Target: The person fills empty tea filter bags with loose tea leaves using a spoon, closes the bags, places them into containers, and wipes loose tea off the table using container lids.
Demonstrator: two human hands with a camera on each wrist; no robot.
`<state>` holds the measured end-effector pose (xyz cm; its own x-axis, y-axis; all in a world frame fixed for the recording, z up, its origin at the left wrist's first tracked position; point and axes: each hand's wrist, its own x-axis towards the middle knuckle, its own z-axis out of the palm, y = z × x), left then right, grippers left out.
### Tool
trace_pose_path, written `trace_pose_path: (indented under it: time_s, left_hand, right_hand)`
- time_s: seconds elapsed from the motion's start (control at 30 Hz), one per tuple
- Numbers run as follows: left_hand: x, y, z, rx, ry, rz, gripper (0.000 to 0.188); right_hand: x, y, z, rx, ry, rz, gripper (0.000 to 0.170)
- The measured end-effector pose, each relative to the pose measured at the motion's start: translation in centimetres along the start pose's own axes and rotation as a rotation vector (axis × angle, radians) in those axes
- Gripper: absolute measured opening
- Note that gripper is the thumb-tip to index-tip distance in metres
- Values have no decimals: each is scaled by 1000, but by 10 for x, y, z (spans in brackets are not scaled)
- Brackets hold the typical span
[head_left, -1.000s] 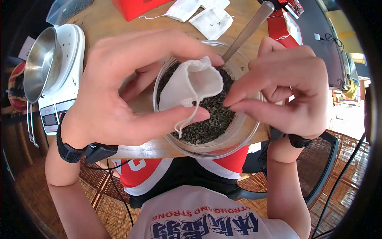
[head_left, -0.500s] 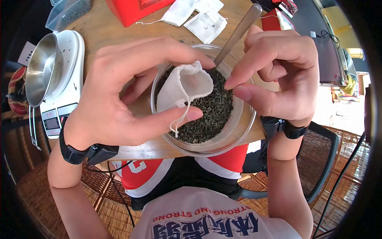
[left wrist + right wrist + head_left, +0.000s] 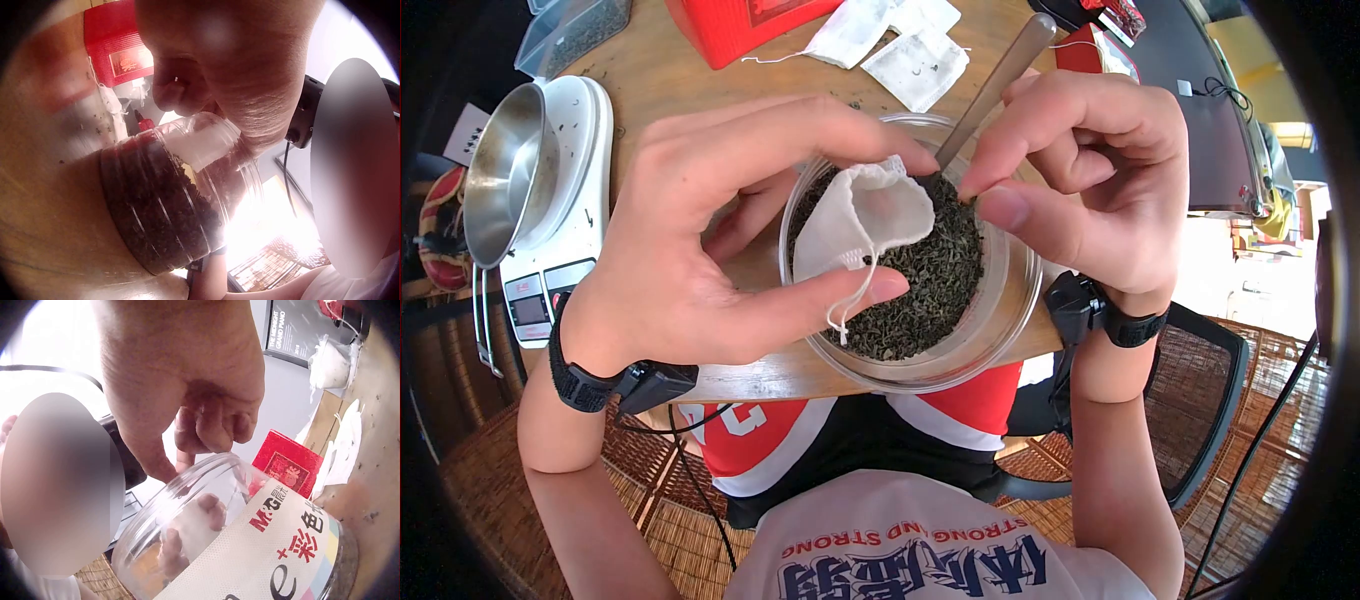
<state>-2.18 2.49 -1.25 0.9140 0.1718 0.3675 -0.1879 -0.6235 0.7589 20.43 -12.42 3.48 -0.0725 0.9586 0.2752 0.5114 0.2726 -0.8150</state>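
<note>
My left hand (image 3: 665, 240) holds a small white drawstring tea bag (image 3: 830, 225), gripped at its side between thumb and fingers. Its mouth gapes toward the right, and its string hangs past the thumb. Below sits a clear plastic jar (image 3: 1022, 315) part filled with dark dried tea leaves (image 3: 940, 290); its printed label (image 3: 250, 562) shows in the right wrist view. A metal spoon (image 3: 1005, 80) leans in the jar, handle up. Over the jar's right rim, my right hand (image 3: 1125, 195) pinches a tiny bit of tea leaf between thumb and index fingertips, its other fingers curled.
On the left stands a white digital scale (image 3: 588, 130) with a steel pan (image 3: 505, 180) on it. A clear box (image 3: 565, 45) of leaves and a red box (image 3: 750, 28) are at the back. Flat white tea bags (image 3: 915, 70) lie behind the jar, near another red box (image 3: 1085, 55).
My right hand has moved left and turned so that its thumb and curled fingers show more. My left hand keeps its grip on the tea bag. The view has shifted slightly.
</note>
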Motion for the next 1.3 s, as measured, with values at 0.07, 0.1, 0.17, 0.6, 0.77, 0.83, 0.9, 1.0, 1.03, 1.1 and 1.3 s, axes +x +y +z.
trace_pose_path:
  time_s: [0.07,0.1,0.17,0.6,0.77,0.83,0.9,1.0,1.03,1.1,1.3]
  left_hand:
    - [1,8,-3,4,-23,-53,55]
    - [1,11,-4,8,-46,-106,54]
    - [1,10,-5,11,-50,-100,53]
    - [1,6,-4,16,-37,-48,53]
    - [1,2,-1,4,-6,-15,54]
    - [2,1,0,-2,9,1,54]
    - [2,2,0,2,7,1,54]
    - [2,0,-1,21,-3,20,53]
    - [1,0,-1,21,-3,20,53]
    - [0,0,1,29,37,18,56]
    - [1,2,0,84,57,8,64]
  right_hand:
    - [0,-1,0,11,-1,-7,14]
    - [0,-1,0,21,2,8,14]
    - [0,-2,0,31,4,23,14]
    - [-1,-2,2,36,26,10,14]
    - [0,-1,0,47,24,11,13]
    - [0,1,0,45,24,0,14]
    - [0,-1,0,54,24,10,14]
    - [0,0,3,78,48,2,14]
    - [0,0,4,92,71,-16,15]
    - [0,-1,6,84,83,-37,15]
    - [4,-2,0,-82,32,-159,17]
